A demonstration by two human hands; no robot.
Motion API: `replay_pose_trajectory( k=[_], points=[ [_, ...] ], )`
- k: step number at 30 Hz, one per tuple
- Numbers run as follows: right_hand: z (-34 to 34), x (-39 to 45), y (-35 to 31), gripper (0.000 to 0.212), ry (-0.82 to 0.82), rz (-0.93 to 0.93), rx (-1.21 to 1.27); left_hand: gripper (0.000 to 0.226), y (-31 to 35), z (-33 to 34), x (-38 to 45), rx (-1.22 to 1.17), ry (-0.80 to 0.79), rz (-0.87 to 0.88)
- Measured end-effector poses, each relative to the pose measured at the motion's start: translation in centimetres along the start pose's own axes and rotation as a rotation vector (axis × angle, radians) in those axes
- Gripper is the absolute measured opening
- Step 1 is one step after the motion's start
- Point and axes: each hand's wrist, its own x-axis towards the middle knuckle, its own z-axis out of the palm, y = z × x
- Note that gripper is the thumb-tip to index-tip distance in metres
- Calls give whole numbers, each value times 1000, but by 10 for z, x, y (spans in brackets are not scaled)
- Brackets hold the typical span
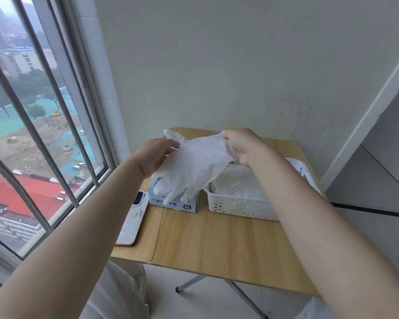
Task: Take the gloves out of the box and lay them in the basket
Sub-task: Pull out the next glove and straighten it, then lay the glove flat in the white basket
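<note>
one white glove (195, 162) is held up in the air betw both hands, spread out above the glove box (173, 202) and the near-left corner of the basket (240, 207). left hand (156, 156) has its grip on the glove's left edge near the cuff, thumb on top and fingers curled underneath, pinching the thin material. right hand (242, 146) is grasping the cuff's right corner, fingers bunched round it, w/ the back of the hand toward the camera. glove hangs cuff-up, its fingers drooping down over the top of the box and partly covering the box opening; can't tell if the fingertips touch the box. box is pale blue w/ printed characters and an "xl" mark on its front, sitting on the wooden table (217, 245) just left of the basket, the two close together or touching. basket is white plastic w/ perforated sides and already holds a pile of white gloves (237, 185) up to about rim height. a phone (133, 219) in a light case lies flat on the table's left part, near the box's left side. barred window (44, 125) to the left looks out on red roofs and a building site far below; plain pale wall (217, 65) behind the table.
</note>
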Motion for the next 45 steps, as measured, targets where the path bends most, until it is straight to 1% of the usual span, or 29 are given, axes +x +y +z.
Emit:
replay_pose_trajectory(
  k=[2,3,5,7,10,14,16,18,19,20,22,23,24,25,27,28,29,31,33,35,36,38,39,40,41,43,44,45],
  points=[
    [-18,-1,9,31,-2,59,-9,13,2,27,13,261,86,96],
    [-26,-2,13,31,1,79,-30,18,4,41,18,391,104,156],
    [-47,0,24,31,46,105,-76,19,6,72,27,653,123,273],
    [-65,6,38,29,103,103,-128,21,8,96,31,857,132,340],
    [-92,17,56,16,199,81,-271,25,1,133,41,1042,79,410],
    [-117,23,75,43,298,66,-547,31,-11,171,40,1161,-9,413],
    [-121,24,84,54,319,43,-705,28,-17,181,40,1237,-10,414],
    [-125,26,94,60,324,-9,-829,18,-21,186,42,1268,-5,410],
    [-125,26,99,63,328,-34,-885,18,-22,186,43,1278,1,418],
    [-125,26,102,65,332,-54,-943,23,-23,185,44,1297,14,461],
    [-126,26,106,66,352,-77,-1027,29,-22,183,42,1311,49,617],
    [-126,27,108,65,364,-91,-1059,29,-20,184,39,1294,41,682],
    [-125,27,109,62,372,-105,-1081,30,-18,185,36,1278,-19,698],
    [-124,26,111,58,381,-120,-1092,36,-15,186,32,1277,-122,658],
    [-124,25,111,46,399,-140,-1091,60,-14,189,26,1354,-337,455],
    [-123,24,111,41,404,-146,-1103,71,-16,188,23,1409,-403,359],
    [-123,22,111,39,402,-148,-1128,79,-18,186,23,1454,-435,299],
    [-122,21,111,40,391,-153,-1187,85,-25,183,23,1524,-418,271],
    [-121,20,113,42,378,-160,-1234,85,-31,182,22,1624,-375,312],
    [-119,17,112,43,384,-182,-1308,83,-36,184,21,1690,-382,338],
    [-118,16,110,44,398,-203,-1358,83,-36,185,20,1671,-393,326],
    [-115,12,104,46,446,-262,-1453,86,-29,181,17,1533,-385,295],
    [-113,11,100,45,476,-304,-1477,81,-22,177,15,1463,-351,320],
    [-108,10,94,42,496,-353,-1481,70,-14,168,15,1412,-295,368],
    [-104,10,89,38,500,-400,-1464,54,-7,159,15,1369,-231,419],
    [-84,11,76,30,450,-486,-1384,22,4,129,16,1275,-66,482],
    [-73,13,71,24,402,-521,-1327,13,7,114,17,1231,16,486],
    [-60,14,67,18,344,-553,-1264,10,8,97,18,1201,88,471]
  ],
)
